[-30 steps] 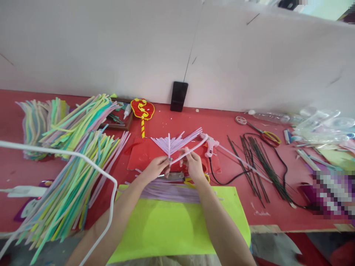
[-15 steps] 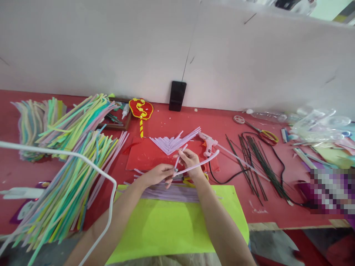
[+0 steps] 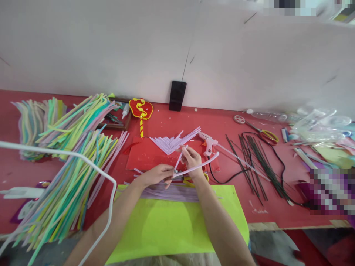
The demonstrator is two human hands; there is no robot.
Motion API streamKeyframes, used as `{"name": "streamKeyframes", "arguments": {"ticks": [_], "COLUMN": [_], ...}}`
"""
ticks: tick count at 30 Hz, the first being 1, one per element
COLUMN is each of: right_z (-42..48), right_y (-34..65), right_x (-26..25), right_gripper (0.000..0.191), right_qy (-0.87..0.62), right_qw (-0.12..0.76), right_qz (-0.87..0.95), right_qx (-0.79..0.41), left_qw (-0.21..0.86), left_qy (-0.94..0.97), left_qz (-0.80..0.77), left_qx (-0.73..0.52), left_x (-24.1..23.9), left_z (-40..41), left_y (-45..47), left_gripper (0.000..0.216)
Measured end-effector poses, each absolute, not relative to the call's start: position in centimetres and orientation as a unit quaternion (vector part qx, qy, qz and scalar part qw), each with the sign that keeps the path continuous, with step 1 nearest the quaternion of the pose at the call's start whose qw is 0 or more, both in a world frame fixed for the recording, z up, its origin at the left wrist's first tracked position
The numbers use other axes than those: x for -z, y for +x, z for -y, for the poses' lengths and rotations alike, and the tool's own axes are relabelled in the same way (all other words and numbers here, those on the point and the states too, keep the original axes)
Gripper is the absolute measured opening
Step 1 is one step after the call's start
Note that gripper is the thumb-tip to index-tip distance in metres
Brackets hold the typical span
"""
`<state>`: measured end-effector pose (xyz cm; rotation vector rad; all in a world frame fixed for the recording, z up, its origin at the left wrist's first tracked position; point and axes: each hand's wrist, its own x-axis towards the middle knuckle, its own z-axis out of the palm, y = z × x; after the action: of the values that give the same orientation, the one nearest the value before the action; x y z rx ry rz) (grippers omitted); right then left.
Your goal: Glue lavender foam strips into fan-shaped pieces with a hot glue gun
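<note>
My left hand pinches the bent point of a lilac pipe cleaner just above the red table. My right hand grips the same pipe cleaner, whose two arms spread up and to the right in a V. Behind the hands lies a fan of nested lilac V pieces on a red sheet. A bundle of straight lilac pipe cleaners lies under my wrists, along the far edge of a lime-green sheet.
Heaps of pastel pipe cleaners fill the left side. A pink glue gun with black cord, dark green wires, scissors and plastic wrappings lie to the right. A black phone leans on the white wall; a white wire frame arcs at left.
Both hands drew back from the fan of V pieces toward me, carrying one lilac pipe cleaner. Its free arm has curved over my right hand.
</note>
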<state>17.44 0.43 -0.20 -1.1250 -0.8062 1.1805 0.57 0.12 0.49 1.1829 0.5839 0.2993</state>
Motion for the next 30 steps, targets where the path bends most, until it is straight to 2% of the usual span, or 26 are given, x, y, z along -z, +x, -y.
{"name": "streamKeyframes", "arguments": {"ticks": [4,9,13,17,19,24,30], "right_z": [-0.5,-0.2,0.5,0.6,0.4,0.1,0.2], "right_y": [17.6,17.9,17.6,17.1,17.1,17.3,17.2], "right_x": [0.1,-0.7,-1.1,-0.8,-0.5,-0.3,-1.0], "right_gripper": [0.037,0.042,0.036,0.028,0.026,0.034,0.036], "right_qy": [-0.487,-0.442,-0.389,-0.426,-0.465,-0.501,-0.512], "right_qw": [0.623,0.617,0.569,0.542,0.539,0.542,0.535], "right_qz": [0.336,0.336,0.385,0.433,0.452,0.461,0.472], "right_qx": [-0.512,-0.558,-0.613,-0.580,-0.537,-0.492,-0.479], "left_qw": [0.780,0.743,0.612,0.482,0.510,0.670,0.738], "left_qy": [0.546,0.525,0.548,0.624,0.616,0.493,0.425], "left_qz": [-0.275,-0.334,-0.449,-0.502,-0.481,-0.408,-0.365], "left_qx": [-0.131,-0.248,-0.351,-0.354,-0.358,-0.377,-0.375], "left_x": [-0.5,-0.8,-1.0,-0.9,-0.8,-1.0,-0.9], "left_z": [-0.1,-0.5,-0.9,-0.6,-0.4,-0.6,-0.8], "left_y": [0.7,1.2,1.1,1.0,1.2,1.6,1.4], "left_gripper": [0.049,0.049,0.041,0.036,0.036,0.042,0.048]}}
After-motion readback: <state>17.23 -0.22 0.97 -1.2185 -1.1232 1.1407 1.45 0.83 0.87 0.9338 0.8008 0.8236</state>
